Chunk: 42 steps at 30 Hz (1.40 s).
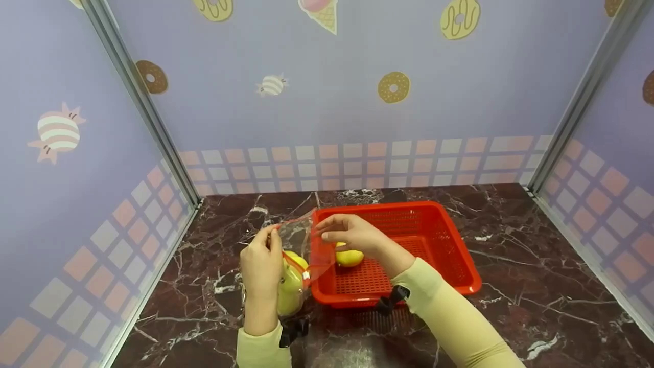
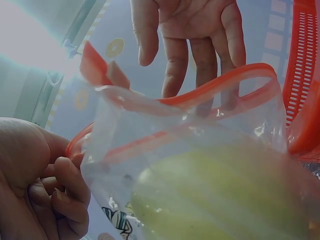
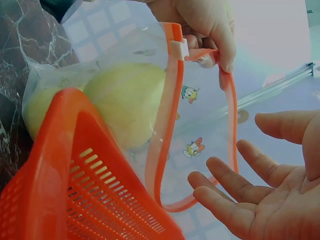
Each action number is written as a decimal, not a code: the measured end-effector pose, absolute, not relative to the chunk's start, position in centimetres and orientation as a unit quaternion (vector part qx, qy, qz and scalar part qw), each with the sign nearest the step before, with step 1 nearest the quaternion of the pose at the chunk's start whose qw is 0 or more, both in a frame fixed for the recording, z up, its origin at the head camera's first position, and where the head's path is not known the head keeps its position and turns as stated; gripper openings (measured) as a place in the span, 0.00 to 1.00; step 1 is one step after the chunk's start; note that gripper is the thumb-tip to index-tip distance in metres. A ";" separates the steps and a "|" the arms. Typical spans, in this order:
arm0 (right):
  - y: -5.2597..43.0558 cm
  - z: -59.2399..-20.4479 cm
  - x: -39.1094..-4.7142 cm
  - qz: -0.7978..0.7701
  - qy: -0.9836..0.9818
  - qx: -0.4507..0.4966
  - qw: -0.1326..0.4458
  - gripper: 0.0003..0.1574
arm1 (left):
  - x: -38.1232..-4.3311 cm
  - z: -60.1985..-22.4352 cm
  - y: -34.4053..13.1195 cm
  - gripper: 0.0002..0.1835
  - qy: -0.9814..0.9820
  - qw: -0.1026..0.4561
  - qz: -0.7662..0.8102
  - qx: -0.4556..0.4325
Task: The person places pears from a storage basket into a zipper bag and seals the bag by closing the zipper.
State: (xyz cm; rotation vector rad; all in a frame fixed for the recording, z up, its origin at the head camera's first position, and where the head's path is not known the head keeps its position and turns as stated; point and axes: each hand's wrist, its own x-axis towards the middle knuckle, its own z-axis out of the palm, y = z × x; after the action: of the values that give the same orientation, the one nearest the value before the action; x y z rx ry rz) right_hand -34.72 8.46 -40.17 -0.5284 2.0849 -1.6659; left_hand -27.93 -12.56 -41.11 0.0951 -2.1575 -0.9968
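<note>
In my left hand (image 1: pixel 261 266) I pinch the edge of a bag (image 3: pixel 170 115), its mouth gaping toward my right hand (image 1: pixel 360 236), which is relaxed, spread and empty just beside it. The bag's pale fruit (image 1: pixel 290 291) sits just right of my left wrist. Below my right hand, nearer it than the left, a yellow fruit (image 1: pixel 350 258) lies in the basket (image 1: pixel 456 240); its long axis I cannot tell. Under all is a dark marbled table (image 1: pixel 531 255); beyond my hands, a lilac wall (image 1: pixel 337 102).
</note>
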 end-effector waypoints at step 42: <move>11.7 -41.4 -39.6 -0.573 0.804 -0.089 0.134 0.27 | -28.0 -41.1 -12.5 0.11 -0.843 0.371 -0.387 0.032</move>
State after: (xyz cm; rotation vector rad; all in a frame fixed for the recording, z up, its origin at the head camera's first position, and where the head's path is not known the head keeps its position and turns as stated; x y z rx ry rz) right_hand -39.61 11.75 -41.42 -0.2586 2.3301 -1.6598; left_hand -27.97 -12.45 -41.12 0.0829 -2.1622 -0.9929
